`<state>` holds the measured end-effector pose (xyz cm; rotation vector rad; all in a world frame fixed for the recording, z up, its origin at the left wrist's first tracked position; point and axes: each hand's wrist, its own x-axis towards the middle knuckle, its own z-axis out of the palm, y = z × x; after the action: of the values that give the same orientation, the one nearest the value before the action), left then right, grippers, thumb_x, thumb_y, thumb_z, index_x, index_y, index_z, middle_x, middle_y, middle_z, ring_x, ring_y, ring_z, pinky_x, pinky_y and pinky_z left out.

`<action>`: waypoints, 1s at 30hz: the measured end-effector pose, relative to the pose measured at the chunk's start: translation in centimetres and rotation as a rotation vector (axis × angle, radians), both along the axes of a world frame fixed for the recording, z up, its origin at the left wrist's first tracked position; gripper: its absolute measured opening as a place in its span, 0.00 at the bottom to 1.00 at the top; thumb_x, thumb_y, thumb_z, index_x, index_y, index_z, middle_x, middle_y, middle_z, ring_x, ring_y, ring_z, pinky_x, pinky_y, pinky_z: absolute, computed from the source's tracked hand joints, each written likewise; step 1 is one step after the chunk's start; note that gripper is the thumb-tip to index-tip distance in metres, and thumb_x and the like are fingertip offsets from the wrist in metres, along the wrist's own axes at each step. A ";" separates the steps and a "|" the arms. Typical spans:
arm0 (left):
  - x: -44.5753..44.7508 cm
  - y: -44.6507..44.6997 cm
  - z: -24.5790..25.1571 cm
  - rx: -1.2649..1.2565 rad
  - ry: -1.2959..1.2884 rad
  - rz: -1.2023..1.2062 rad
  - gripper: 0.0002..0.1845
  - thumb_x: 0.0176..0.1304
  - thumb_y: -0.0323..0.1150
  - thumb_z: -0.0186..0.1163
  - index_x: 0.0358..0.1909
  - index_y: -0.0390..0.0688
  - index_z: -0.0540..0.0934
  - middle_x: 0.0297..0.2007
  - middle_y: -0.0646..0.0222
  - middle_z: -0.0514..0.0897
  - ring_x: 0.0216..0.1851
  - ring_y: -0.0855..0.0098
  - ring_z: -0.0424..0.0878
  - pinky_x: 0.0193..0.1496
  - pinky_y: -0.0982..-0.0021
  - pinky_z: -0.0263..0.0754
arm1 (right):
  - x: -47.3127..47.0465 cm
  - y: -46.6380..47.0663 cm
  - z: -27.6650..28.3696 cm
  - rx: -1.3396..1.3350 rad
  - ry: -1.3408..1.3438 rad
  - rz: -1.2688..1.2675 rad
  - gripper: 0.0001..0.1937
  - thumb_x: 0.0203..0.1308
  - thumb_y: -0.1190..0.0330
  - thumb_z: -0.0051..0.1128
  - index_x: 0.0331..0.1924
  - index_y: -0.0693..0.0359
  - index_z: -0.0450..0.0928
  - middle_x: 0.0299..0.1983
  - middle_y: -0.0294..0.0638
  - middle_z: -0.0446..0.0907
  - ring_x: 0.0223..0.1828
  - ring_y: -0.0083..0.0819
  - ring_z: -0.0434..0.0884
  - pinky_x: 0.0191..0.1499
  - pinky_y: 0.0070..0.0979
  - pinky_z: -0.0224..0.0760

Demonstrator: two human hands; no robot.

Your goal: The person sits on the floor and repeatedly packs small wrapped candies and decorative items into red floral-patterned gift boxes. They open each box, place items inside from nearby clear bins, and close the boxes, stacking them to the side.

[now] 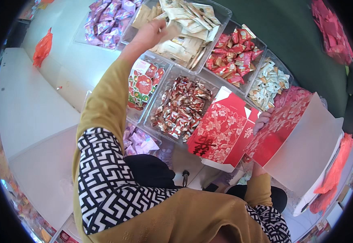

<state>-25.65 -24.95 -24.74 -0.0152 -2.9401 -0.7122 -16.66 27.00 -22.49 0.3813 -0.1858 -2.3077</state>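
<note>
My left hand (152, 34) is over a clear plastic bin (199, 70) of flat cream packets (191, 45). Its fingers are curled on a beige packet (171, 32), blurred by motion. At the right, the fingers of my right hand (262, 121) show between two red flower-printed cardboard pieces; its palm is hidden. On the left of these fingers is a red carton (222, 133) with white flaps, tilted over the bins. On the right a red printed panel (281, 130) with a plain greyish inner face (304, 145) leans up against my hand.
Nearby bins hold brown-and-red wrapped sweets (182, 106), red packets (235, 57), pale blue packets (269, 83), purple packets (109, 22) and flower-shaped cards (144, 82). An orange plastic bag (43, 48) lies on the white tabletop (68, 57). Another orange bag (334, 167) hangs at the right.
</note>
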 end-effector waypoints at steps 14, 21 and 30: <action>23.4 0.6 -15.6 0.403 -0.474 0.724 0.29 0.51 0.45 0.75 0.47 0.35 0.78 0.41 0.50 0.85 0.46 0.58 0.84 0.50 0.61 0.78 | 1.5 0.4 2.6 0.002 0.121 -0.022 0.20 0.73 0.59 0.48 0.66 0.52 0.70 0.50 0.34 0.76 0.55 0.27 0.75 0.61 0.33 0.64; 22.0 4.8 -12.8 0.207 -0.263 0.727 0.38 0.49 0.38 0.74 0.61 0.39 0.69 0.54 0.50 0.77 0.55 0.48 0.78 0.56 0.53 0.75 | 3.7 1.2 4.0 0.011 0.123 0.071 0.26 0.72 0.50 0.46 0.68 0.54 0.68 0.58 0.37 0.76 0.60 0.32 0.74 0.63 0.35 0.66; 23.0 3.9 -11.3 0.757 -0.180 0.917 0.27 0.52 0.37 0.73 0.53 0.38 0.79 0.45 0.53 0.87 0.46 0.59 0.86 0.53 0.61 0.77 | 9.1 -0.9 7.9 0.248 0.147 -0.027 0.29 0.71 0.48 0.48 0.69 0.54 0.67 0.61 0.39 0.74 0.62 0.34 0.73 0.66 0.39 0.65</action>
<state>-2.63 -21.04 -36.03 1.3699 -2.1780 -1.5501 -7.53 26.14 -14.55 0.3326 0.1711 -2.3802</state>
